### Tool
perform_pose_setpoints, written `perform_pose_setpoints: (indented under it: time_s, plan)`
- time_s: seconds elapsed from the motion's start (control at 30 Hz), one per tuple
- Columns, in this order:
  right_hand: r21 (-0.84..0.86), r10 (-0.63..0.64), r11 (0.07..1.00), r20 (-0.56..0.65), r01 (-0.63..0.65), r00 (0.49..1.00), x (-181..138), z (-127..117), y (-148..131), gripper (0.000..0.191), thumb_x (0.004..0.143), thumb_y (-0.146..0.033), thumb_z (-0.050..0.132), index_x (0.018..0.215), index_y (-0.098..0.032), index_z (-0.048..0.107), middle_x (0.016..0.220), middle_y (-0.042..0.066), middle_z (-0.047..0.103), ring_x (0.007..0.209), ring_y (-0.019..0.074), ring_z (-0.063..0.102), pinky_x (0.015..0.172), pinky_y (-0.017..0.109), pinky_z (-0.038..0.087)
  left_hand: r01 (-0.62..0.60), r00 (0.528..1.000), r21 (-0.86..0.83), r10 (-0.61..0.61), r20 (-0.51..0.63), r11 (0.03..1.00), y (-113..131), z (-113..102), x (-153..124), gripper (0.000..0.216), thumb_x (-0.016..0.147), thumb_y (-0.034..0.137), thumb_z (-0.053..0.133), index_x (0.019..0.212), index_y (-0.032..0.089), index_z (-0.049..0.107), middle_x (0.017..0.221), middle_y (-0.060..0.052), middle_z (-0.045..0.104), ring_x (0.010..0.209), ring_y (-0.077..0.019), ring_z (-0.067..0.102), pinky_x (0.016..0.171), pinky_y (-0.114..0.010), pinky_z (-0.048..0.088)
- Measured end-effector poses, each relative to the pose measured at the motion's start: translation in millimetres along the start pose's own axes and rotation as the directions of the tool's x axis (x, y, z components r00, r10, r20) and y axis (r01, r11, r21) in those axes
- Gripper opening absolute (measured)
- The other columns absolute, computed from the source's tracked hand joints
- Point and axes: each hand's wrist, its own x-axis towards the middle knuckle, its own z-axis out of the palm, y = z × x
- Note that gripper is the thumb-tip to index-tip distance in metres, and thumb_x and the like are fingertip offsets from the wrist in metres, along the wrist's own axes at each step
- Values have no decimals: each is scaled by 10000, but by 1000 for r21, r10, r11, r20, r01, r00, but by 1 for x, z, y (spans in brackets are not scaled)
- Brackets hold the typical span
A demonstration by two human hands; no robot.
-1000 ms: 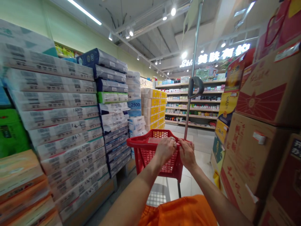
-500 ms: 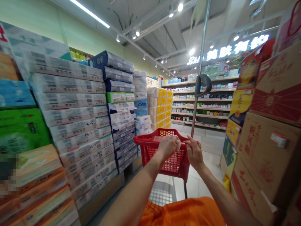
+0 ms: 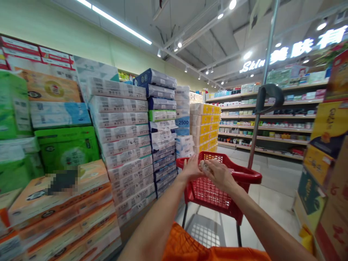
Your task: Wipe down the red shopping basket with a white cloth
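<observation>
My left hand [image 3: 192, 167] is raised over the near side of the red shopping cart basket [image 3: 212, 193], fingers stretched out and apart. Beside it, my right hand [image 3: 219, 173] has its fingers curled round a small crumpled whitish wad [image 3: 206, 168], which looks like a tissue. The two hands almost meet, and I cannot tell whether they touch. A grey hooked handle on a metal pole [image 3: 255, 137] rises at the cart's right side. Most of the basket's inside is hidden by my hands and its rim.
Tall stacks of wrapped paper packs [image 3: 127, 145] line the left side, with orange packs [image 3: 65, 210] nearest me. On the right stand cartons [image 3: 312, 188]. Shelves of small goods [image 3: 266, 127] cross the back. White floor tiles [image 3: 274, 206] run between the cart and cartons.
My view has turned left, so the cart and stacks sit further right. My left hand has opened away from the whitish wad, which is now in my right hand.
</observation>
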Motion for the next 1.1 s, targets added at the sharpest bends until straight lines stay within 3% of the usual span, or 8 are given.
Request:
perform_pose_setpoints:
  time_s: [0.2,0.37,0.5,0.6,0.77,0.83,0.97,1.1]
  plan:
    - [-146,62,987,-8,-63,998,-9,-7,0,152,776,-261,501,893,-210,583,980,66,595,912,194,534,762,311,416,-9,999,44,11,-36,999,-29,-11,-21,630,689,555,514,1192,183,445,1229,-100,519,1168,-232,426,1041,-464,184]
    - [-213,247,940,-115,-267,962,-37,-51,59,133,760,-237,448,747,-199,575,746,33,598,691,160,548,613,258,398,-28,997,45,31,-65,999,-21,-8,-24,598,713,488,534,1214,180,431,1233,-93,519,1169,-215,422,1043,-442,181]
    - [-266,336,878,-251,-398,908,-48,-69,101,156,725,-220,445,754,-177,592,748,60,610,686,179,556,606,275,403,1,995,58,5,-104,998,-14,-6,-25,489,775,423,478,1202,185,449,1219,-87,534,1152,-205,439,1037,-441,192]
    - [-227,329,890,-280,-395,902,-49,-62,92,184,772,-240,431,791,-171,600,769,71,628,679,186,565,631,301,423,4,994,75,5,-112,997,-11,-4,-26,471,791,397,462,1206,173,447,1218,-87,535,1152,-200,438,1037,-432,198]
    - [-195,44,976,-240,-92,970,-51,-28,29,261,836,-249,418,1048,-206,563,1044,83,607,982,223,531,849,386,402,6,994,109,6,-105,994,-11,-5,-26,476,798,395,454,1218,172,432,1224,-91,529,1163,-203,430,1037,-433,198]
    - [-216,-22,976,-198,-22,980,-52,-25,22,294,825,-220,427,1091,-217,552,1142,82,562,1074,228,480,896,399,379,6,995,119,6,-98,993,-12,-6,-25,478,798,404,451,1218,176,433,1225,-87,530,1162,-204,431,1037,-433,199]
    - [-192,126,967,-219,-169,967,-59,-49,61,294,778,-173,423,1024,-207,581,1017,68,611,954,206,541,843,376,420,-3,995,120,15,-99,993,-15,-5,-25,468,799,408,448,1211,185,441,1226,-80,530,1156,-204,435,1035,-431,203]
    - [-157,299,915,-359,-372,884,-64,-65,88,292,762,-172,392,975,-189,591,943,70,613,874,199,559,772,349,450,-1,990,100,15,-139,995,-12,0,-25,465,797,407,454,1209,191,442,1217,-81,535,1144,-209,439,1035,-435,193]
